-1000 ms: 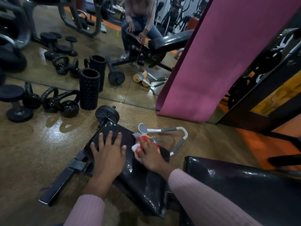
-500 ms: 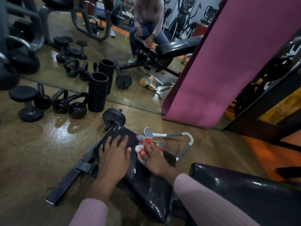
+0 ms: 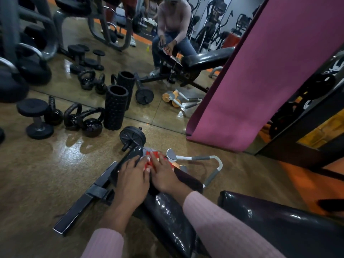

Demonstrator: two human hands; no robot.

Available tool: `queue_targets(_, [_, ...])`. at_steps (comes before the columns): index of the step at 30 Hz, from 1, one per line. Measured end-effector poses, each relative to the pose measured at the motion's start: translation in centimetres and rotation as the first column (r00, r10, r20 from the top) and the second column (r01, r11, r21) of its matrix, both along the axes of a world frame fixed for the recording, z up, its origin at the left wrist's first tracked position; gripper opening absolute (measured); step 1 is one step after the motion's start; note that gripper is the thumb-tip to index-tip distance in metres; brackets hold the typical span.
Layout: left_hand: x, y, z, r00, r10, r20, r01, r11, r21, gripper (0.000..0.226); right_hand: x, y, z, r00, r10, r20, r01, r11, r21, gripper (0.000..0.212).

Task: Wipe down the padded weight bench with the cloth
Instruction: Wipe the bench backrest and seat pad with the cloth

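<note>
Gym floor, counted — things on this side of the mirror.

Two hands [image 3: 133, 180], one red cloth [image 3: 151, 160], three black kettlebells [image 3: 91, 123], one dumbbell [image 3: 35, 118], one upright foam roller [image 3: 115, 108], one ab wheel [image 3: 132, 135], one purple mat [image 3: 260, 75] — leaning.

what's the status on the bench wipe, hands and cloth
Left hand flat on the bench pad. Right hand pressing the red and white cloth at the pad's far end. Grey-handled exerciser on the floor just beyond.

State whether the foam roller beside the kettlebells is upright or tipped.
Upright: the foam roller stands on end, its open top facing up.
</note>
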State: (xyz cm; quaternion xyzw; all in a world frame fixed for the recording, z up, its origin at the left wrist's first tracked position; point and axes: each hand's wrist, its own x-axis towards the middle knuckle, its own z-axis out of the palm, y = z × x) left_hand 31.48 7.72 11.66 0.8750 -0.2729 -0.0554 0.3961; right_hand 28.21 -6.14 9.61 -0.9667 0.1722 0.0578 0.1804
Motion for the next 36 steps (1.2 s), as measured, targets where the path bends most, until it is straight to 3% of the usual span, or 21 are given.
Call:
queue_targets(2, [0.0,-0.1,0.0,1.0,-0.006,0.009,0.006,1.0,-0.006,0.043,-2.5,-0.4,-0.4,0.995,0.067,0.068,-0.069,0.997,0.036,0.079])
queue_targets(4, [0.0,0.1,-0.2,1.0,0.001,0.019,-0.001,0.999,0.038,0.045,-4.2,-2.4,-0.5,0.996,0.067,0.067,-0.071,0.996,0.061,0.078])
queue_targets(9, [0.1,1.1,-0.7,0.999,0.024,0.028,-0.029,0.978,0.208,0.051,0.2,-3.3,1.7,0.962,-0.247,-0.117,0.265,0.947,0.18,0.044])
queue_targets(13, [0.3,1.2,-0.4,0.999,0.047,0.001,-0.046,0.978,0.203,0.049,3.3,-0.1,1.2,0.997,0.03,-0.078,-0.026,0.998,0.049,0.059])
queue_targets(17, [0.8,1.6,-0.1,0.996,0.093,-0.003,-0.091,0.982,0.163,0.045,-0.6,0.9,0.4,0.985,0.15,0.09,-0.153,0.988,0.023,0.055])
queue_targets(23, [0.7,2.2,0.1,0.995,0.097,-0.003,-0.096,0.99,0.101,0.05,4.2,-1.2,2.0,0.988,-0.109,-0.11,0.123,0.984,0.129,0.051])
queue_targets(26, [1.1,1.8,0.1,0.994,0.111,-0.006,-0.111,0.993,0.033,0.046,5.8,0.7,1.1,0.982,0.092,-0.167,-0.103,0.993,-0.057,0.056])
queue_targets(28, [1.1,1.4,0.2,0.993,0.11,-0.033,-0.109,0.994,0.015,0.049,4.1,1.8,0.5,0.97,0.227,-0.085,-0.235,0.965,-0.114,0.063])
queue_targets(31, [1.0,1.1,0.1,0.995,0.058,-0.076,-0.057,0.998,0.01,0.055,0.4,0.5,0.6,0.927,0.367,0.08,-0.36,0.929,-0.088,0.055])
queue_targets(33, [0.9,1.6,0.1,0.997,0.053,-0.058,-0.051,0.998,0.04,0.056,-0.7,-1.3,0.8,0.958,0.281,0.051,-0.281,0.96,-0.005,0.054])
queue_targets(36, [0.8,2.5,0.1,0.995,0.086,-0.052,-0.085,0.996,0.018,0.052,2.2,-2.5,1.1,0.998,-0.001,-0.066,0.007,0.996,0.088,0.052])
